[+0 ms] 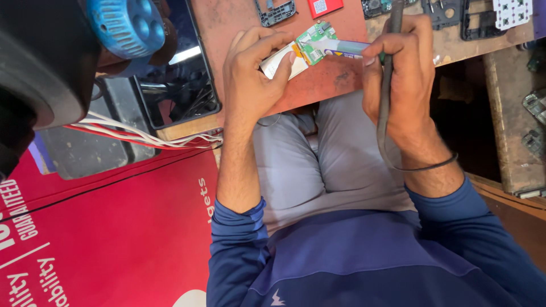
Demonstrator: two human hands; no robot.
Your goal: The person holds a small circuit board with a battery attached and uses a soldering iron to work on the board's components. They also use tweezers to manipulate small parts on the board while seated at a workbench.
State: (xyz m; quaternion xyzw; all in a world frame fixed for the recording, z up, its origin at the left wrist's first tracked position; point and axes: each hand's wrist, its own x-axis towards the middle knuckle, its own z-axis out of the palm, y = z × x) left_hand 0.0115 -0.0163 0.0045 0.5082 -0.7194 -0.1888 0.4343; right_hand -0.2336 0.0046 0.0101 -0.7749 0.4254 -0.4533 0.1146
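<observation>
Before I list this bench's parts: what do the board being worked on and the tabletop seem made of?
The circuit board looks like green laminate, matte, with small metallic parts on it. The tabletop looks like wood under a worn reddish coat, scuffed and stained; what lies beneath is unclear.

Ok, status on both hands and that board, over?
Left hand grips small green circuit board with white backing. Right hand holds dark corded soldering iron. Nothing blocking.
</observation>
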